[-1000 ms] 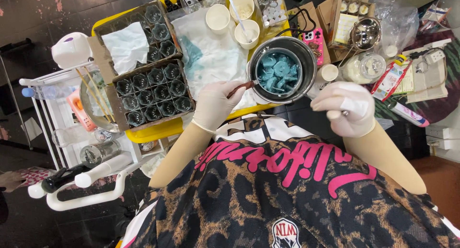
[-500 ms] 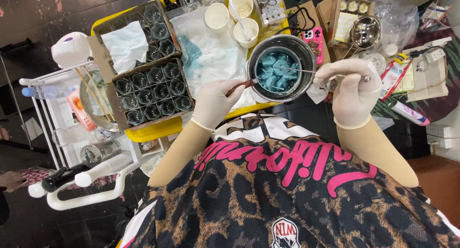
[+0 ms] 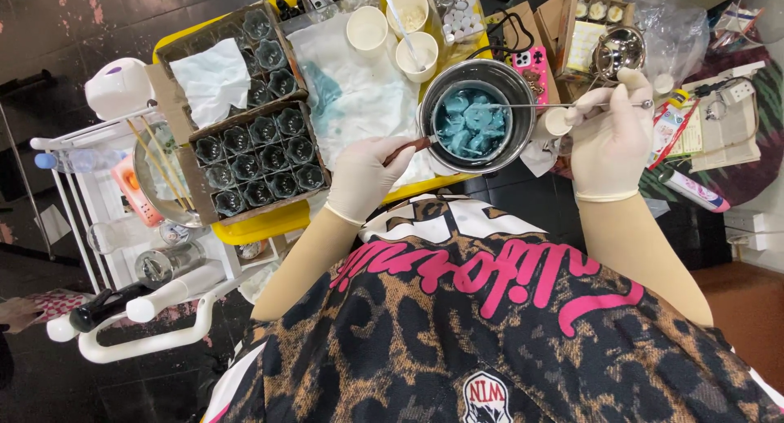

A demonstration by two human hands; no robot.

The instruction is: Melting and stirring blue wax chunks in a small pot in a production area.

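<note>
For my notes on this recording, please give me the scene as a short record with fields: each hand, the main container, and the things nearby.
left hand: gloved left hand grips the dark handle of the round metal pot
right hand: gloved right hand holds a thin metal rod that reaches over the pot
pot contents: pale blue chunks
left of pot: cardboard tray of small dark glass jars
beyond pot: white paper cups
surface: yellow table

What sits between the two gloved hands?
Head view: the metal pot of blue wax chunks, with a thin metal rod running from the right hand over it; left hand grips its handle.
</note>
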